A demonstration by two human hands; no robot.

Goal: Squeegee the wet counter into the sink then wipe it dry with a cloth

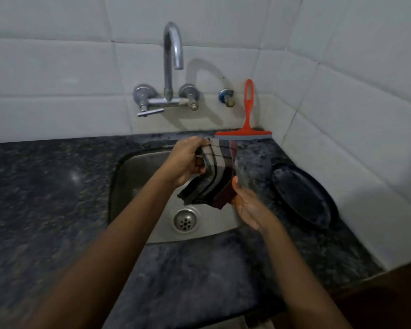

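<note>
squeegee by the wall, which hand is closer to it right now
Left. The left hand grips the cloth at its top, just left of the blade of the squeegee; the right hand holds the cloth lower down, nearer the person.

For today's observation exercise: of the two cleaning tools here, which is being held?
The checked cloth, held above the sink by the left hand and right hand; the red squeegee leans untouched against the wall.

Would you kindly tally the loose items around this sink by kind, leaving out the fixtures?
Squeegee: 1
Cloth: 1
Dark plate: 1
Total: 3
</note>
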